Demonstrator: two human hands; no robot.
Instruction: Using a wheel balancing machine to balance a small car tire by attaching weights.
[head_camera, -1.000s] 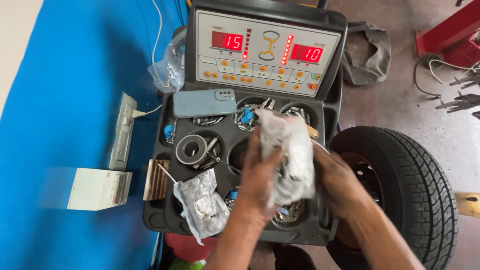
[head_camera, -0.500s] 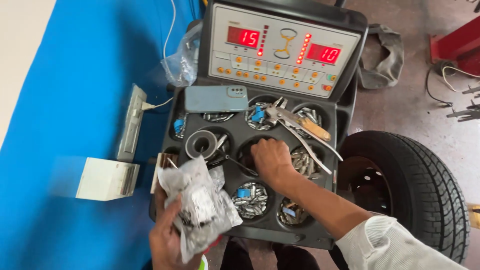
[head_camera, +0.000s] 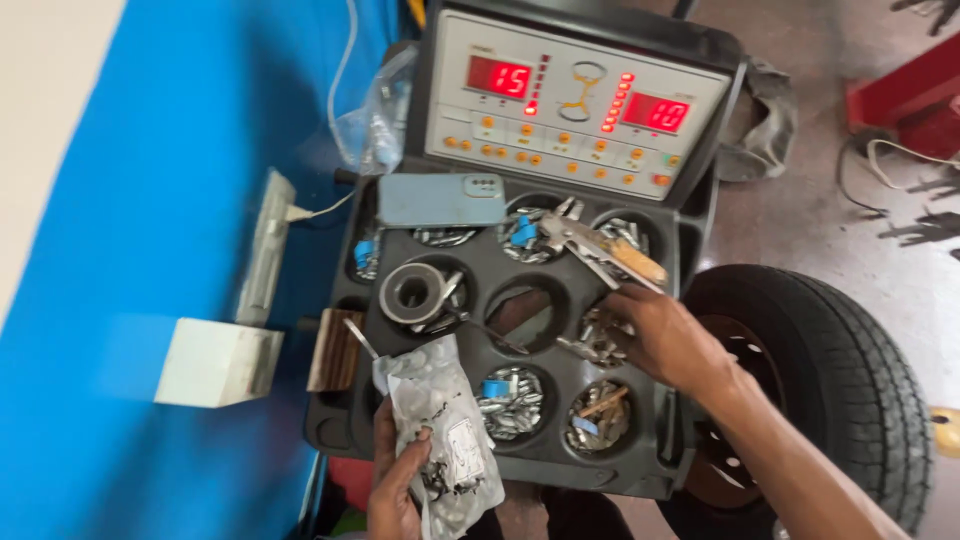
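One plastic bag (head_camera: 440, 420) in left hand (head_camera: 395, 490)

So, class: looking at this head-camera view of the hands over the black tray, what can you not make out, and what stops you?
- Right hand: its fingertips dip into a tray well; whether they pinch a piece is hidden.
- Clear bag in the left hand: crinkled plastic blurs its contents.
- Tyre: the right forearm covers part of it, and the bottom edge cuts it off.
- Blue phone: hides the well beneath.
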